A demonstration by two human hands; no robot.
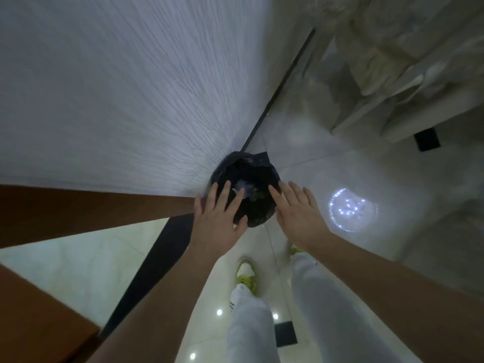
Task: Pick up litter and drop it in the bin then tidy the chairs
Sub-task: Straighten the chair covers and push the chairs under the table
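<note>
A round bin [258, 176] lined with a black bag stands on the floor against a white textured wall. Pale crumpled litter [242, 191] lies inside it. My left hand [220, 218] hovers over the bin's left rim, fingers spread, holding nothing. My right hand [296, 210] hovers at the bin's right side, palm down, fingers apart and empty. Both hands are above the bin, apart from each other. No chair is clearly in view.
A brown wooden door frame or panel [78, 210] runs along the left. The glossy tiled floor [340, 174] shows a bright light reflection. A pale marble-like block [392, 87] stands at the upper right. My legs and green-white shoes [246, 271] are below.
</note>
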